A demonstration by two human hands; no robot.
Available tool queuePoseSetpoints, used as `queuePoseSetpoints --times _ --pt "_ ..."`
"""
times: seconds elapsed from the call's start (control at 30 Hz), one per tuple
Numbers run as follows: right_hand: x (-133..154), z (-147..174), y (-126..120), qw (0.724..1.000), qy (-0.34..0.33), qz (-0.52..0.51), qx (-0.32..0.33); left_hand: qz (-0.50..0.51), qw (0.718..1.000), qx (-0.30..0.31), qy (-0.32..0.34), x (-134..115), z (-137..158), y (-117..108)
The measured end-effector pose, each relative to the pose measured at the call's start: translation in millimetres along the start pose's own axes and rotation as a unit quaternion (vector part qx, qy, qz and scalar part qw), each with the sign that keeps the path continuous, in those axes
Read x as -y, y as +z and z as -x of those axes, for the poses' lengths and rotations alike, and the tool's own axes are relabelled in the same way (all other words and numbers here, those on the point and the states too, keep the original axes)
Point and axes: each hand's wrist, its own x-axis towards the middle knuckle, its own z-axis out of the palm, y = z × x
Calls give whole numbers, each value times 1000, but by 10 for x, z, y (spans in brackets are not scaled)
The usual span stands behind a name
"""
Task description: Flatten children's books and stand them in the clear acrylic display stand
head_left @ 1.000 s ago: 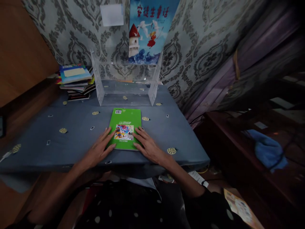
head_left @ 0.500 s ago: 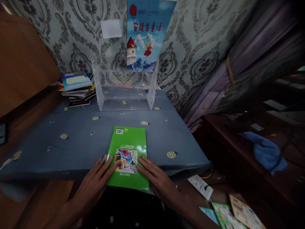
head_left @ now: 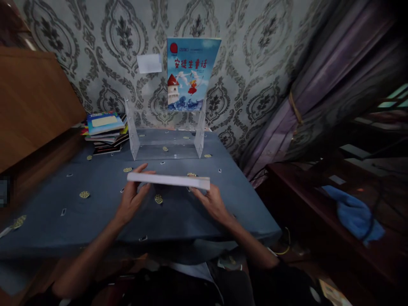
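Observation:
Above the blue-grey tablecloth I hold a book (head_left: 168,180), seen edge-on with its pale page edges facing me; its covers are hardly visible. My left hand (head_left: 132,195) grips its left end, with the thumb below and fingers around the far side. My right hand (head_left: 213,203) grips the right end, thumb under it and the other fingers mostly hidden. Beyond the book stands a clear acrylic rack (head_left: 134,131). A blue storybook (head_left: 188,76) with a red-roofed tower on its cover is propped upright on the rack's upper right part.
A stack of books (head_left: 105,127) lies at the table's back left, beside a brown wooden panel (head_left: 35,97). A white paper (head_left: 149,63) shows behind the rack. To the right are a tied purple curtain (head_left: 280,114) and a dark red surface with a blue cloth (head_left: 357,212).
The green book lay flat under both palms; now it is lifted off the table, turned edge-on and held farther forward. My view has tilted up somewhat.

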Motion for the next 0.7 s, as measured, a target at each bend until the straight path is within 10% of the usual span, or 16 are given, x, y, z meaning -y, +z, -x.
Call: queuePoseSetpoints --times 0.27,0.4,0.53,0.7 --pt "-199 -296 193 990 95 -107 -6 -1 999 -39 -14 282 -401 222" --pt "-195 -260 211 983 165 63 41 -123 991 -2 -54 527 -311 158" --pt "-283 -182 272 963 120 232 69 -298 950 67 -63 877 -116 165" --pt "-472 -161 379 975 32 193 101 -326 938 113 -37 1027 -87 218"
